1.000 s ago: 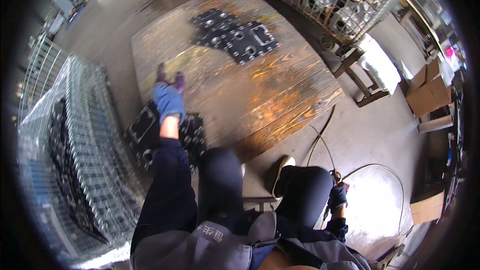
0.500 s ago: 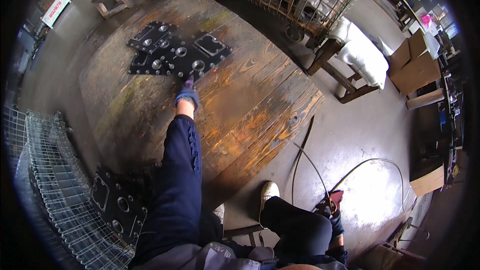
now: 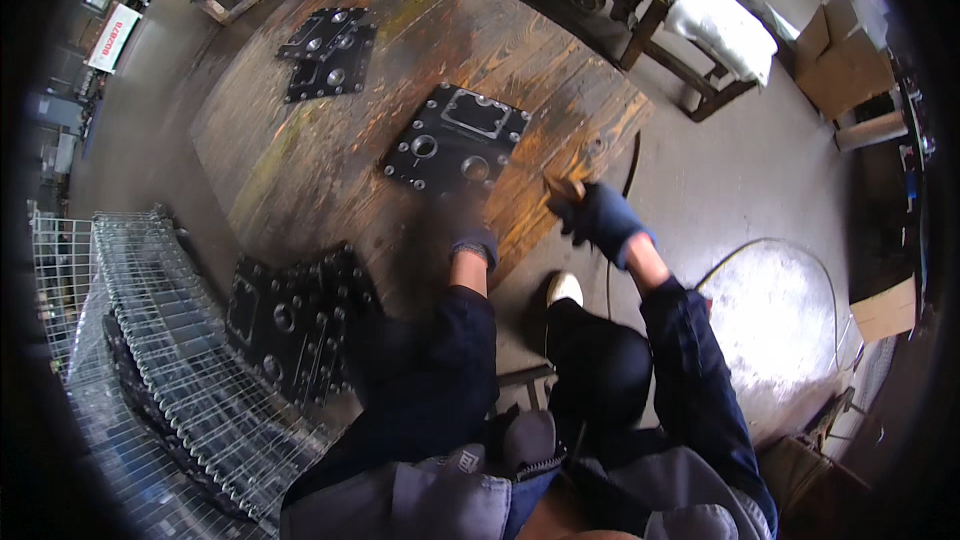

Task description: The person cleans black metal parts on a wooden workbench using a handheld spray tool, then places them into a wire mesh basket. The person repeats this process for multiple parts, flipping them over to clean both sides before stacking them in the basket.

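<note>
A black metal plate (image 3: pixel 450 152) with round holes, a framed rectangular opening and small bosses lies on the worn wooden table (image 3: pixel 330 175). At its near edge is my left hand (image 3: pixel 470 225), gloved; motion smears its fingers, so their grip cannot be told. My right hand (image 3: pixel 600 218), in a dark blue glove, hovers by the table's right front edge. Its fingers are closed on a small tan-brown piece (image 3: pixel 566 187), which looks thin and folded. Farther back and left on the table lie similar black plates (image 3: pixel 325 75), overlapping.
More black plates (image 3: pixel 300 340) are stacked low at the left, beside a wire mesh basket (image 3: pixel 190 370). A thin hose (image 3: pixel 765 242) curves over the floor at the right. Past the table stand a bench with a white sack (image 3: pixel 715 25) and a cardboard box (image 3: pixel 845 65).
One black plate has come nearer and right, apart from the others, with my left hand pulled back. My right hand has risen from low beside the hose to the table edge.
</note>
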`<state>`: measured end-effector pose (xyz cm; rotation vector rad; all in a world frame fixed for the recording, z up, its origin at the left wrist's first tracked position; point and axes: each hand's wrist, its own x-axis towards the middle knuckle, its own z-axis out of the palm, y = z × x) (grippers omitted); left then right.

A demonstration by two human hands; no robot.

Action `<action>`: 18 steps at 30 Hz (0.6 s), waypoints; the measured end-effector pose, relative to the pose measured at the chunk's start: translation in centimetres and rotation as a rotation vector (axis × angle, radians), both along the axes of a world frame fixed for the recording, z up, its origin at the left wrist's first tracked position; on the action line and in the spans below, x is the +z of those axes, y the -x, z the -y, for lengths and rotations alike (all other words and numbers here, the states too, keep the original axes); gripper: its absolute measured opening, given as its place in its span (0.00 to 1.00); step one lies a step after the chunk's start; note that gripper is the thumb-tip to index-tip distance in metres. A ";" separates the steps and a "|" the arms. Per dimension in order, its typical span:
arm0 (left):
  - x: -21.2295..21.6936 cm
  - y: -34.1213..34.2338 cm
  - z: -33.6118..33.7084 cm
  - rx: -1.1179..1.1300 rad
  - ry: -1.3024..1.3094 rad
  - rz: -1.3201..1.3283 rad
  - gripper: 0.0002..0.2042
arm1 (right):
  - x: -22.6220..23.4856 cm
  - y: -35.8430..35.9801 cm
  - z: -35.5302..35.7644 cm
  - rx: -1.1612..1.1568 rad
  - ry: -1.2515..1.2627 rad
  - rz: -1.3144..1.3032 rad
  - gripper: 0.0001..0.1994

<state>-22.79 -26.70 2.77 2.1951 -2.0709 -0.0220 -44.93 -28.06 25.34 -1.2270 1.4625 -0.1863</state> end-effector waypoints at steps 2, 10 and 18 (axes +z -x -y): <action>2.4 0.5 -2.9 -0.067 -0.047 0.017 0.18 | -0.6 0.2 0.1 -0.006 0.242 -0.254 0.22; 5.8 -8.2 -4.4 0.378 -0.436 -0.752 0.19 | -2.3 7.0 -9.4 -0.346 -0.157 0.254 0.12; 21.1 -7.7 -1.0 0.586 -0.450 -0.770 0.13 | -3.9 7.4 -15.8 -0.413 -0.317 0.371 0.23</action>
